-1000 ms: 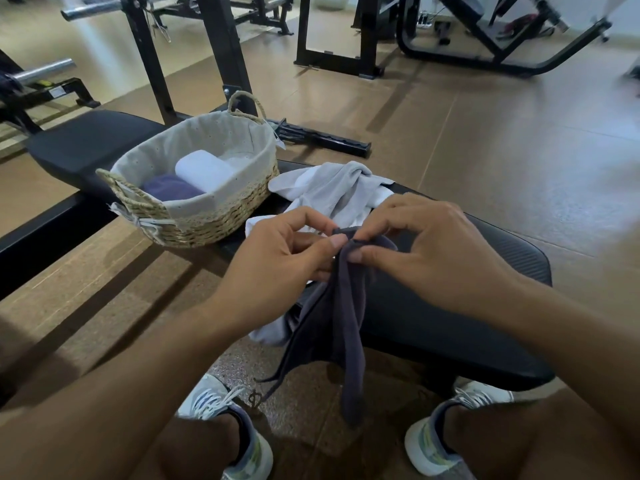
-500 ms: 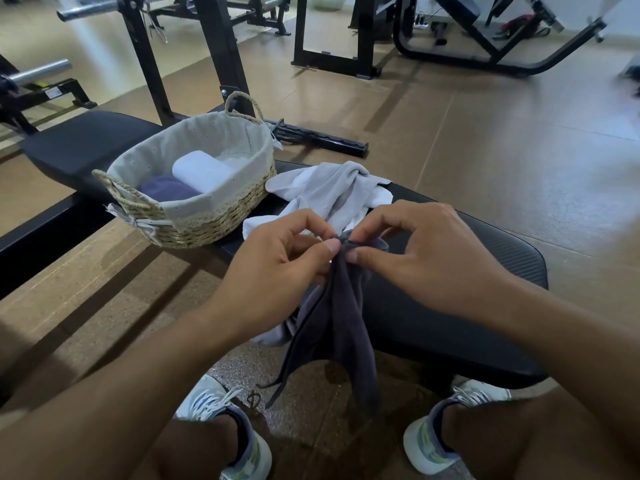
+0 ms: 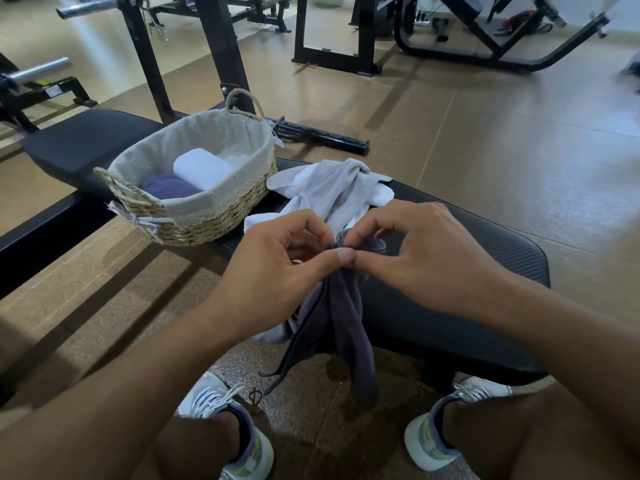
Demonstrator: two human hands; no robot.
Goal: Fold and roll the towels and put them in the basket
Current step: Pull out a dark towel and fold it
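Gym flooring and black machine frames fill the background, and a padded black bench (image 3: 450,306) serves as the work surface. Just above the near edge of that bench, the left hand (image 3: 277,275) and the right hand (image 3: 426,265) meet thumb tip to fingertip, each pinching the top edge of a dark grey towel (image 3: 339,327). The two pinches sit close together, so the cloth hangs bunched and narrow, draping down past the bench edge toward the floor between the shoes (image 3: 239,434). Holding it by one edge like this looks like a search for the corners, so the hands can part and spread the towel flat before folding; that is a judgement, since the corners themselves are hidden in the folds.

Behind the hands, on the bench top, lies a crumpled pile of pale towels (image 3: 332,192), not yet folded and kept within easy reach. At the left end of the bench, just beside that pile, stands the woven basket (image 3: 207,223) with a cloth liner. Inside it a white rolled towel (image 3: 201,169) lies next to a dark blue one (image 3: 166,187), so part of the job is already done and there appears to be room beside them for more rolls.
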